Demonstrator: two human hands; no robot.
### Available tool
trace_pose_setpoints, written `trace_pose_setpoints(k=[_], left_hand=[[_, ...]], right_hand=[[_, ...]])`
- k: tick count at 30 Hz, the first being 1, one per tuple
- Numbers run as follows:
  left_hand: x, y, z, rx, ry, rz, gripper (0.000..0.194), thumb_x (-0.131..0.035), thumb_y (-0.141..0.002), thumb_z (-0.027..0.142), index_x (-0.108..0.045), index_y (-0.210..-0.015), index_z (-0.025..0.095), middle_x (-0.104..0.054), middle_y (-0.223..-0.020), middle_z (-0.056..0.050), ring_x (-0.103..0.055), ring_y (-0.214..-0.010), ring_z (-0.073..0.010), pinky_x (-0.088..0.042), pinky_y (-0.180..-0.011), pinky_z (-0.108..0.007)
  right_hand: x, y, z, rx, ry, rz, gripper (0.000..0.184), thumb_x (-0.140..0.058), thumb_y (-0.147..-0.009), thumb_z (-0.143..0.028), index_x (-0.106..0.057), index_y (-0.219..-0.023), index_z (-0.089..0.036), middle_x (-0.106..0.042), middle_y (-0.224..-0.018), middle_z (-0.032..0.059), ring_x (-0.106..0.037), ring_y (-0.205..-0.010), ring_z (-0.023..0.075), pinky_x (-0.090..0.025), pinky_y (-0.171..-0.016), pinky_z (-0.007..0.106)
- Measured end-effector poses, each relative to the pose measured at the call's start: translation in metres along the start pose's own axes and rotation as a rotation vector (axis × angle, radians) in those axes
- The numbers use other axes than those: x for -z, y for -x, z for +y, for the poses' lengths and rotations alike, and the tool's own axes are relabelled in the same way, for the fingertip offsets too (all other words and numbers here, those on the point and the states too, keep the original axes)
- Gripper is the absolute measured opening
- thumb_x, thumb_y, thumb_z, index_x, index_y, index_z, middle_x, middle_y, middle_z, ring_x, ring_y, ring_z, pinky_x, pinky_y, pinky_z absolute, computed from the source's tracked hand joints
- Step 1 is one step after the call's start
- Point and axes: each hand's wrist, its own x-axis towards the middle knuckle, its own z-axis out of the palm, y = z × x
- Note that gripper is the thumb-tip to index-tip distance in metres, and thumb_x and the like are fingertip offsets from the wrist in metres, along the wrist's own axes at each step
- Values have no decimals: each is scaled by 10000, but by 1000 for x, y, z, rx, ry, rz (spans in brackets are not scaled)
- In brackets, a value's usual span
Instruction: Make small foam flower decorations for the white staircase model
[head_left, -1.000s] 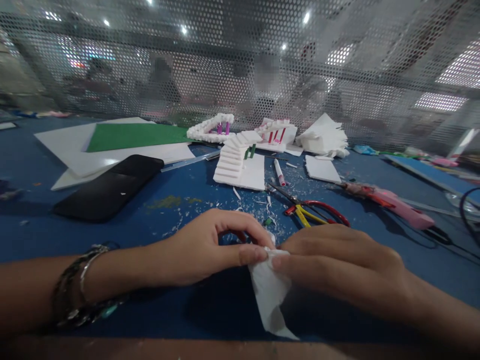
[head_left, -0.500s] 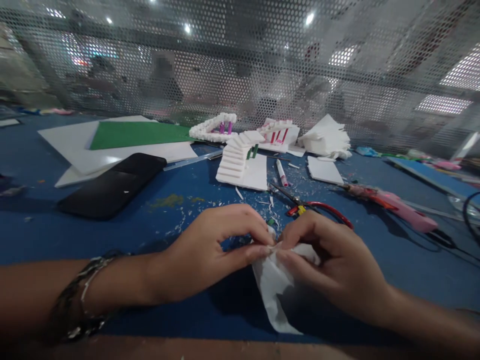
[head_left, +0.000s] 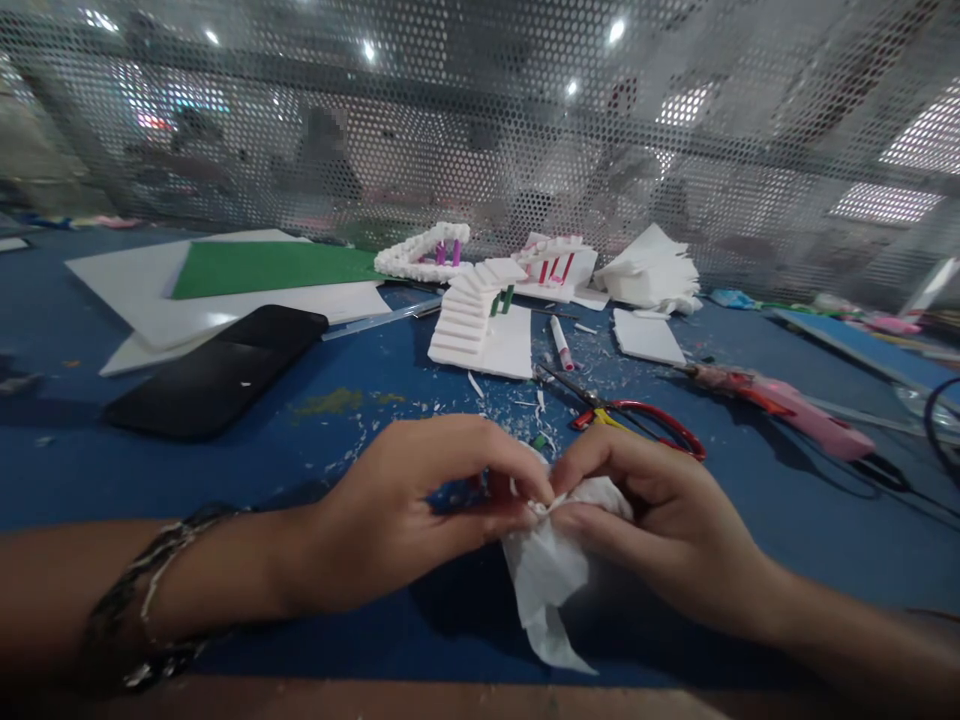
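Observation:
My left hand (head_left: 409, 505) and my right hand (head_left: 652, 520) meet at the fingertips over the blue table (head_left: 315, 440), near its front edge. Both pinch the top of a crumpled white tissue-like sheet (head_left: 546, 575), which hangs down between them. The left thumb and forefinger press together on its upper edge. My right fingers curl round a bunched part of the sheet. A bracelet (head_left: 142, 600) circles my left wrist.
Red-and-yellow scissors (head_left: 626, 415) lie just beyond my right hand. A white foam staircase model (head_left: 480, 325), other foam models, a marker (head_left: 560, 343), a black phone (head_left: 217, 370), green and white sheets (head_left: 255, 268) and a pink tool (head_left: 787, 410) lie farther back. A perforated metal screen (head_left: 480, 120) closes the far side.
My right hand has curled up from lying flat and gathered the sheet into a bunch. The sheet is more crumpled and hangs shorter. My left hand barely shifted.

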Motion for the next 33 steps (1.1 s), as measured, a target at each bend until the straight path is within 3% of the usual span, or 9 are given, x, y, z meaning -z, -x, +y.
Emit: trace_pose_setpoints(k=[6,9,12,15,20,25,27,31,33], left_hand=[[7,4,0,-219,-131,-170,176,-409,-849,163,-570,-902,211,-657,-841,-27,-574,-755,-121,-407,-732,-208],[7,5,-2,-229,-195,-198,269,-306,-889,229,-575,-894,242,-667,-846,-14,-580,-743,-130,-393,-732,-238],[6,4,-7,-262,-201,-212,220,-335,-879,192,-554,-894,209,-653,-846,-22,-564,-737,-129,-388,-701,-232],[5,2,-11,-183,-167,-214,135,-441,-829,154,-491,-950,186,-607,-856,-18,-535,-759,-113,-390,-702,-204],[4,-2,-11,58,-184,-184,443,-624,-698,255,-396,-1073,195,-505,-1018,-18,-465,-923,-142,-361,-806,-237],[8,-7,-12,28,-214,-265,117,-573,-741,229,-474,-777,176,-528,-786,15,-464,-797,-132,-344,-752,-247],[13,-9,-14,7,-216,-240,128,-547,-749,186,-442,-679,168,-495,-697,21,-446,-712,-119,-350,-676,-224],[28,-17,-19,-55,-184,-144,173,-506,-730,87,-408,-610,163,-475,-729,7,-440,-675,-100,-353,-615,-196],[33,-21,-21,-51,-156,-75,207,-482,-726,57,-388,-574,160,-473,-722,8,-443,-652,-90,-357,-597,-187]], right_hand=[[4,-3,0,-148,-197,-146,54,-586,-717,-148,-552,-677,-161,-572,-637,-30,-524,-564,61,-415,-509,143],[5,-6,3,-202,-159,-231,41,-567,-736,-180,-557,-704,-157,-546,-634,-28,-483,-561,64,-387,-496,153],[5,-6,7,-178,-76,-223,58,-544,-755,-208,-542,-719,-163,-519,-637,-28,-443,-554,67,-359,-480,162],[5,-3,9,-119,-22,-162,46,-530,-762,-194,-514,-725,-171,-510,-654,-24,-460,-587,76,-381,-509,170],[6,-1,7,29,90,-97,71,-510,-763,-123,-496,-796,-184,-547,-762,-14,-539,-706,79,-442,-623,169],[10,-1,2,240,393,-14,254,-543,-713,-64,-467,-915,-198,-598,-804,-29,-560,-673,50,-435,-606,105],[14,1,-3,354,494,6,273,-522,-730,-54,-451,-948,-202,-609,-836,-20,-570,-711,61,-439,-652,112],[24,6,-24,561,632,-136,214,-463,-797,-93,-479,-981,-200,-637,-812,18,-586,-759,118,-453,-716,169],[29,7,-37,553,618,-257,214,-509,-787,-142,-502,-996,-189,-650,-861,26,-590,-797,123,-438,-766,156]])
